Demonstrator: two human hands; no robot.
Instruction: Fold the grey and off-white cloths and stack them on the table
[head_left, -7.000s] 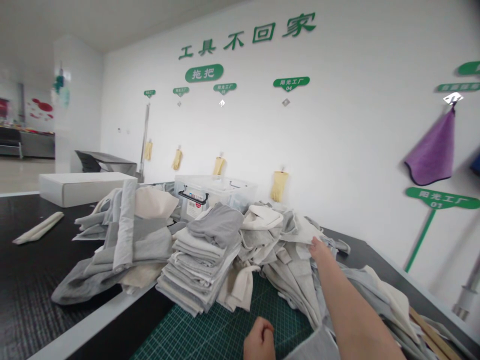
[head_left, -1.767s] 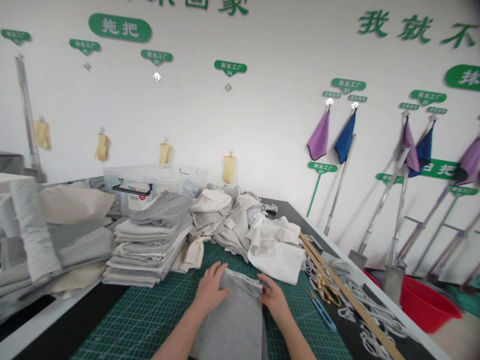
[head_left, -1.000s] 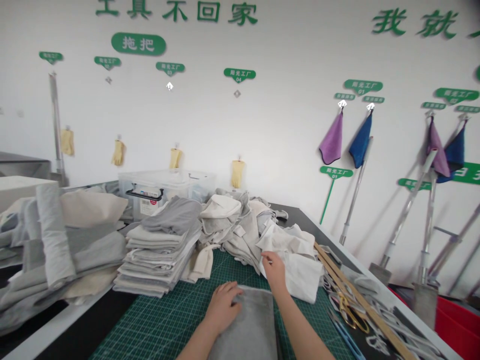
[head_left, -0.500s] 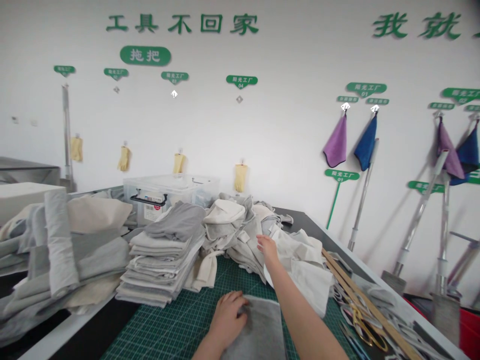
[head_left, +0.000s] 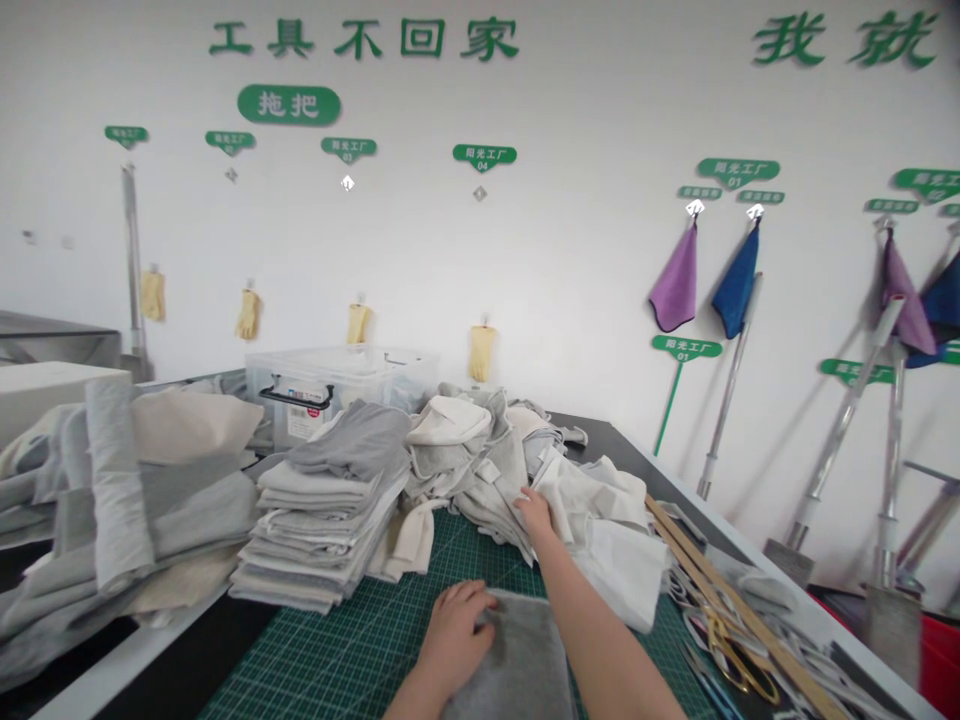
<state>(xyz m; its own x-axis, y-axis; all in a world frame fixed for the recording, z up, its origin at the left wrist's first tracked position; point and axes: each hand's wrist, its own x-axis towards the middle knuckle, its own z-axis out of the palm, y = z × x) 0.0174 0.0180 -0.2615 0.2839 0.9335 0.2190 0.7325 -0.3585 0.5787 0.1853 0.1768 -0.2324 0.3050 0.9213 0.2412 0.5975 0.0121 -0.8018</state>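
My left hand [head_left: 459, 625] rests on the near edge of the green cutting mat [head_left: 292, 655], its fingers lying over the upper left corner of a flat grey cloth [head_left: 517, 665]. Its thumb is apart from the fingers and nothing is gripped. Farther forward, my right hand [head_left: 535, 512] reaches to a loose heap of pale grey cloths [head_left: 491, 490]. Its fingers are stretched out and seem to touch the heap beside a white cloth [head_left: 619, 570]; some of them are hidden behind the hand.
Left of the mat's middle stands a stack of folded grey cloths [head_left: 315, 540], with a clear plastic box [head_left: 341, 375] behind. More cloths [head_left: 172, 500] lie at far left. Scissors [head_left: 731, 650] and wooden strips [head_left: 735, 590] lie along the right table edge. Mop poles [head_left: 847, 430] lean on the wall.
My right hand has moved down a little onto the cloth heap. My left hand stays on the grey cloth. The view has shifted slightly.
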